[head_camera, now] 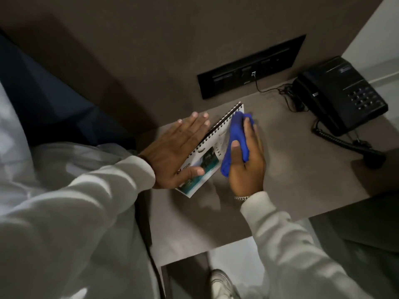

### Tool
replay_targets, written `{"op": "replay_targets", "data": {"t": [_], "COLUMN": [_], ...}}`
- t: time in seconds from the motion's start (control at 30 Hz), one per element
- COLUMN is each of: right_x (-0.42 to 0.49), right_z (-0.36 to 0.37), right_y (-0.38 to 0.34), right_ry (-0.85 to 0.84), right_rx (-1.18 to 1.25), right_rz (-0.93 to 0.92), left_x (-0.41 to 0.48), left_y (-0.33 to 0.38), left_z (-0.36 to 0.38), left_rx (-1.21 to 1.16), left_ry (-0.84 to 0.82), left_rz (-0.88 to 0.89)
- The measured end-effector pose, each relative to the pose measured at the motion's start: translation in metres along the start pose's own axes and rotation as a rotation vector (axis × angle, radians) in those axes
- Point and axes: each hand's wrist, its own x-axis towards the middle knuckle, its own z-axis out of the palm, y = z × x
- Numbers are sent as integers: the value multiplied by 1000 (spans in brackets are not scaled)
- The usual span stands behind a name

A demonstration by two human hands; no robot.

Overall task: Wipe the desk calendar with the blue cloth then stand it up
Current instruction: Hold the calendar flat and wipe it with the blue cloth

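A white spiral-bound desk calendar (212, 145) lies flat on the brown desk (302, 173), its black wire spine running along its upper left edge. My left hand (172, 152) lies flat on the calendar's left part, fingers spread and thumb on the page, pressing it down. My right hand (246, 160) grips a bunched blue cloth (236, 134) and presses it on the calendar's right side. The cloth and both hands hide much of the page.
A black corded telephone (343, 93) sits at the desk's far right, its coiled cord (336, 139) trailing over the surface. A black socket panel (250, 67) is set in the back wall. A white shoe (222, 283) shows on the floor below the desk's front edge.
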Motion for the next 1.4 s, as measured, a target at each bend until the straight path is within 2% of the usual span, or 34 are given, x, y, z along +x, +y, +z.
{"op": "replay_targets", "data": {"t": [0.13,0.27,0.4,0.63,0.83,1.0,1.13,1.27,1.4], "right_x": [-10,-37,-71,-112,-101,-72,-58,-86,-104], "right_z": [21,42,69,98,107,99,95,101,108], "right_y": [1,3,4,10,10,23,35,40,44], "right_ry": [-28,36,29,103,212,146,201,174,175], "right_rx": [19,64,238,171,51,-2,-60,-155,-68], "right_rz": [16,8,168,6,-136,-134,-92,-141,-193], "left_x": [3,4,5,6,8,8,9,8,8], "left_y": [-2,-3,-5,-6,-5,-4,-5,-7,-7], "left_z": [2,1,0,0,-1,-1,-1,0,1], "left_rx": [-17,-38,-58,-69,-70,-55,-43,-52,-73], "left_ry": [-16,-31,-29,-45,-67,-51,-46,-47,-55], "left_rz": [47,78,99,122,114,133,145,139,134]}}
